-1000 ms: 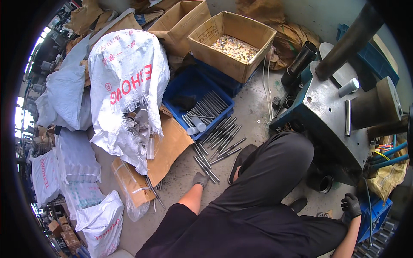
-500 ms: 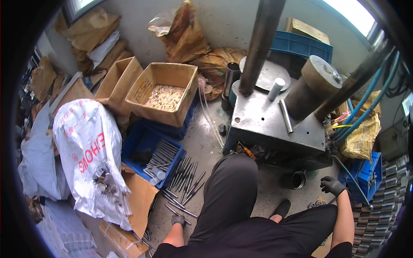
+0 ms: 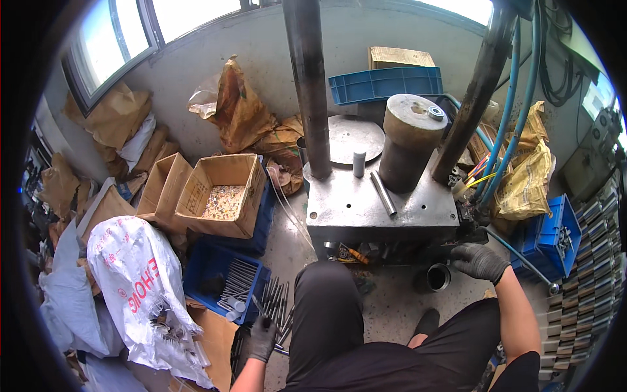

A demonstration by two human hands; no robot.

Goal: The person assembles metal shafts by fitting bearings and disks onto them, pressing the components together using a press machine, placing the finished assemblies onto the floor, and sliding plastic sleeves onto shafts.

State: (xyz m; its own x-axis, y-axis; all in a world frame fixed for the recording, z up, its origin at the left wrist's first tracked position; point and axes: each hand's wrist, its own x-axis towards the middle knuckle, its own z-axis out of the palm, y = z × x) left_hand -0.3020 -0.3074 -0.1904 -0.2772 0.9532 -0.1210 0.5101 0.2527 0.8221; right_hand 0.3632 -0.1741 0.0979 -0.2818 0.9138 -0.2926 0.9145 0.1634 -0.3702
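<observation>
My left hand (image 3: 262, 338), in a dark grey glove, is low in front of me beside my left knee. Its fingers are closed around a thin metal rod (image 3: 257, 304), whose end sticks out past them. Several similar dark rods (image 3: 279, 302) lie on the floor next to it, and more are stacked in a blue bin (image 3: 196, 277). My gloved right hand (image 3: 480, 261) hangs by the front right edge of the press table (image 3: 411, 219), fingers stretched out to the left and nothing visible in them. Below those fingers stands a dark open metal cylinder (image 3: 438, 277).
A short pin (image 3: 358, 163), a loose metal tube (image 3: 383, 194) and a thick cylinder (image 3: 408, 147) stand or lie on the press table. A ball-ended lever (image 3: 522, 261) juts out at right. Left are a cardboard box (image 3: 251, 215) of small pieces and a white sack (image 3: 134, 274).
My view has tilted up and turned right. My left hand has lifted forward from the floor rods and now holds one. My right hand has reached forward and left toward the press, its fingers straightening.
</observation>
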